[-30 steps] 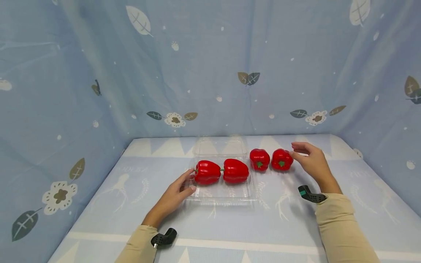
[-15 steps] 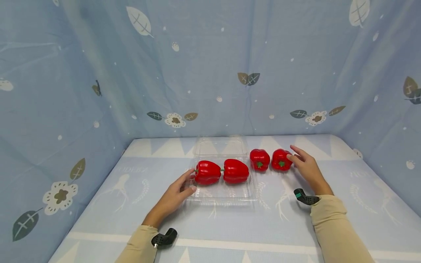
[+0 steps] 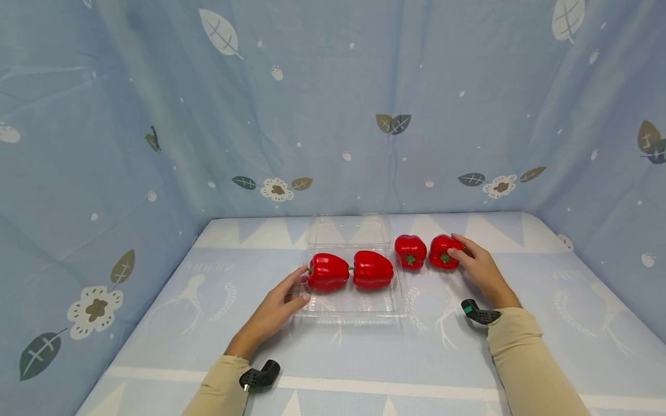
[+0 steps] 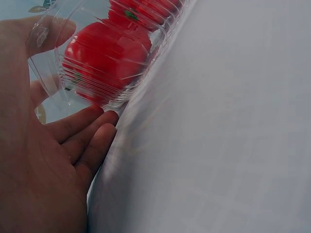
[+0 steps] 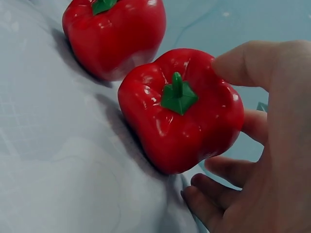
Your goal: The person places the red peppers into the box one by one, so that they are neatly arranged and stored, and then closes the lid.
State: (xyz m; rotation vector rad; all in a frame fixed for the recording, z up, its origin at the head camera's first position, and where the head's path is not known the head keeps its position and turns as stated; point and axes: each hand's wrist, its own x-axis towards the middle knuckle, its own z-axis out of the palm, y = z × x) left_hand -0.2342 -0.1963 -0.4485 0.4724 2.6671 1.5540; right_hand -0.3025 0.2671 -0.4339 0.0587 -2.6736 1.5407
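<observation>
A clear plastic clamshell box (image 3: 359, 305) lies with its lid (image 3: 350, 232) folded back, and two red bell peppers (image 3: 328, 273) lie on their sides in it. My left hand (image 3: 273, 312) rests at the box's left edge, its thumb and relaxed fingers touching the clear plastic. To the right of the box, two more red bell peppers stand on the table, green stems toward me. My right hand (image 3: 481, 268) holds the outer red bell pepper (image 5: 182, 111), thumb on its side and fingers round behind it. The other pepper (image 5: 116, 39) stands just beside it.
A pale patterned cloth covers the table (image 3: 364, 358). Blue curtains (image 3: 333, 104) with leaf and flower prints enclose the back and both sides. A dark wrist device sits on each arm.
My right hand has moved left and closed in on the outer red bell pepper, its thumb and fingers coming round it. My left hand and the box have stayed put.
</observation>
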